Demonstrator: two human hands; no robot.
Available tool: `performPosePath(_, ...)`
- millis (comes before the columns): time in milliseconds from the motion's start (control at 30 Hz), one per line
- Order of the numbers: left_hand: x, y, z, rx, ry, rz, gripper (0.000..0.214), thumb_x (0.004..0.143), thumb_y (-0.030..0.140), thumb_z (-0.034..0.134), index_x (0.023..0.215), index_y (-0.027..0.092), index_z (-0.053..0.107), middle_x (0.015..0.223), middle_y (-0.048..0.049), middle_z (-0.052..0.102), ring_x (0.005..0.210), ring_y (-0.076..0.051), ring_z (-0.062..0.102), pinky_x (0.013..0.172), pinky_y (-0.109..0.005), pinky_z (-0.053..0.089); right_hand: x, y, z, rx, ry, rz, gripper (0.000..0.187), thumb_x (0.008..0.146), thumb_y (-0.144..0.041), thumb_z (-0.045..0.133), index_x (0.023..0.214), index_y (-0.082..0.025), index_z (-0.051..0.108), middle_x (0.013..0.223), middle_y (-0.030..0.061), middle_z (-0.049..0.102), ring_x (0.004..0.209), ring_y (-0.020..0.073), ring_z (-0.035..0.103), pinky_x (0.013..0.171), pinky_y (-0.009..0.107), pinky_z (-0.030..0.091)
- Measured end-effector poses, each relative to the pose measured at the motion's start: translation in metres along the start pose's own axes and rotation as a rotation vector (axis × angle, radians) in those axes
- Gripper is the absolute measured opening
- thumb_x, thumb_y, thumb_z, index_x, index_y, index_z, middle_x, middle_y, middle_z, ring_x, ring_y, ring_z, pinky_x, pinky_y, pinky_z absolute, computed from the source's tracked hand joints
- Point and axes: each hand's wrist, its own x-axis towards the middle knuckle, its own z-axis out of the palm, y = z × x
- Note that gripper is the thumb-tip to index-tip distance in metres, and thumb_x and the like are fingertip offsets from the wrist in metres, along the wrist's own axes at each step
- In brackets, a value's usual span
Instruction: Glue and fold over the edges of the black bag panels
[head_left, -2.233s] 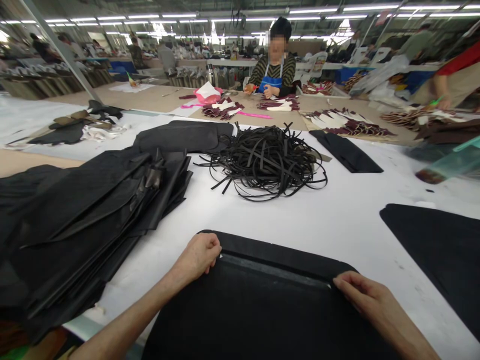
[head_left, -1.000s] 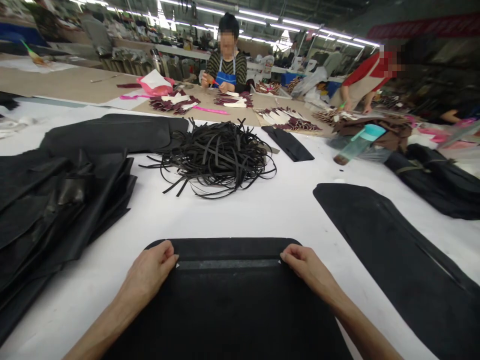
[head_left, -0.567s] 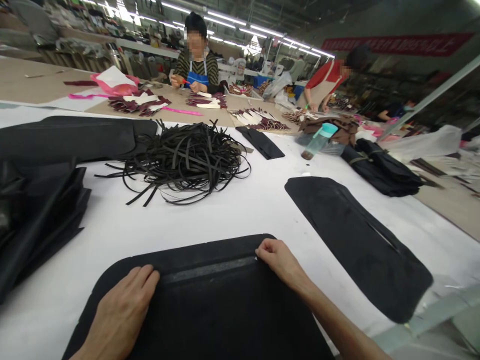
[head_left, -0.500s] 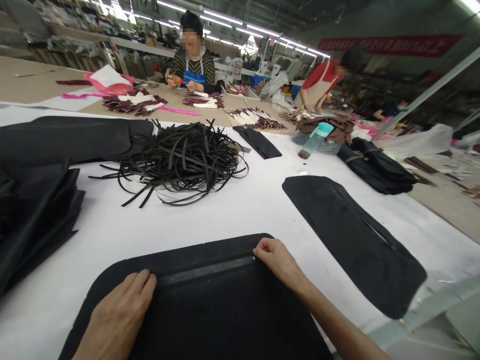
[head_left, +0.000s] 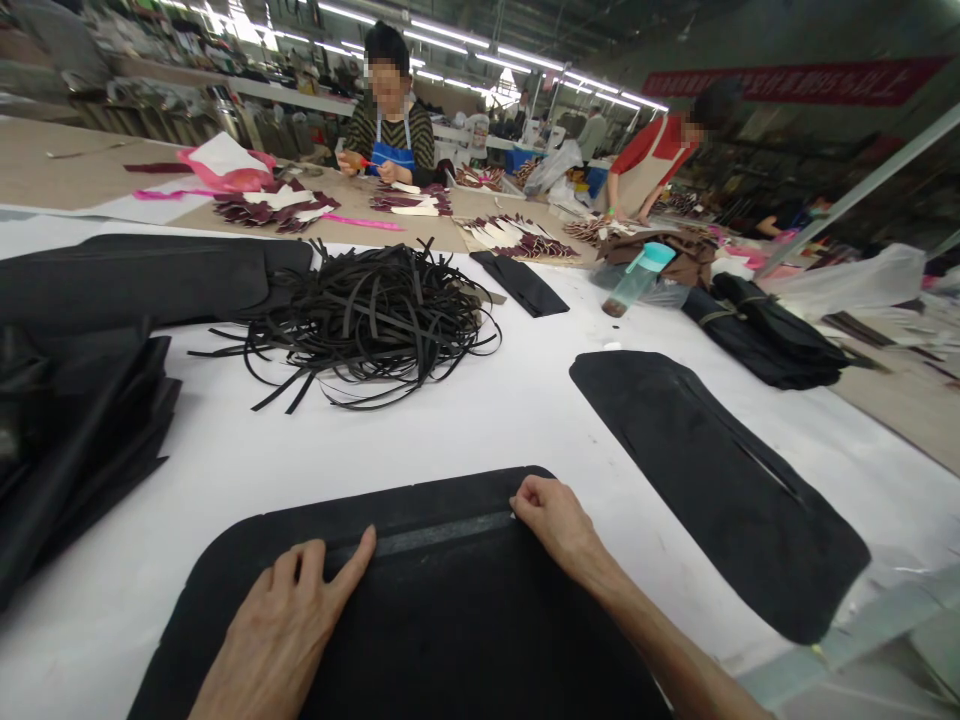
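Observation:
A black fabric panel (head_left: pixel 450 620) with rounded corners lies on the white table in front of me. A grey strip (head_left: pixel 442 533) runs across it near its far edge. My left hand (head_left: pixel 292 620) lies flat on the panel, fingers stretched out, forefinger on the strip's left part. My right hand (head_left: pixel 551 520) is closed in a pinch at the strip's right end, near the panel's far right corner.
A heap of black straps (head_left: pixel 367 315) lies ahead. Stacked black fabric (head_left: pixel 75 400) fills the left. Another black panel (head_left: pixel 712 480) lies to the right, with a teal-capped bottle (head_left: pixel 634 280) and a black bundle (head_left: pixel 765 335) beyond. Two people work at the far table.
My left hand opened from a fist at the strip's left end and slid right along the strip, fingers flat. My right hand stayed pinched at the right end. The view swung right.

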Motion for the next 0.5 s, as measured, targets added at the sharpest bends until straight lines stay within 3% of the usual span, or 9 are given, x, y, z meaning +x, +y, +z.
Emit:
performPosePath(200, 0.007, 0.011, -0.007, 0.211, -0.025, 0.016, 0.083, 0.072, -0.006, 0.038, 0.138, 0.042, 0.023, 0.083, -0.0083, 0.058, 0.07, -0.024, 0.059, 0.06, -0.035, 0.046, -0.008, -0.002, 0.005, -0.199, 0.07, -0.092, 0.013, 0.086, -0.026, 0.046, 0.073, -0.021, 0.049, 0.062, -0.0015, 0.057, 0.059, 0.0146, 0.052, 0.053, 0.025, 0.026)
performPosePath(400, 0.01, 0.014, -0.009, 0.236, -0.034, -0.004, 0.082, 0.075, -0.001, 0.042, 0.138, 0.046, 0.019, 0.08, -0.0066, 0.057, 0.068, -0.023, 0.058, 0.058, -0.034, 0.044, -0.015, -0.008, 0.002, -0.425, 0.173, -0.116, 0.007, 0.089, -0.025, 0.047, 0.086, -0.021, 0.051, 0.07, 0.0037, 0.06, 0.061, 0.0206, 0.056, 0.051, 0.028, 0.024)
performPosePath(500, 0.01, 0.016, -0.008, 0.251, -0.024, -0.007, 0.082, 0.075, -0.002, 0.042, 0.138, 0.046, 0.019, 0.081, -0.0077, 0.058, 0.068, -0.024, 0.059, 0.058, -0.035, 0.043, -0.025, -0.026, 0.009, -0.51, 0.252, -0.294, 0.014, 0.088, -0.013, 0.045, 0.084, -0.021, 0.055, 0.083, 0.0057, 0.06, 0.074, 0.0219, 0.056, 0.058, 0.031, 0.033)
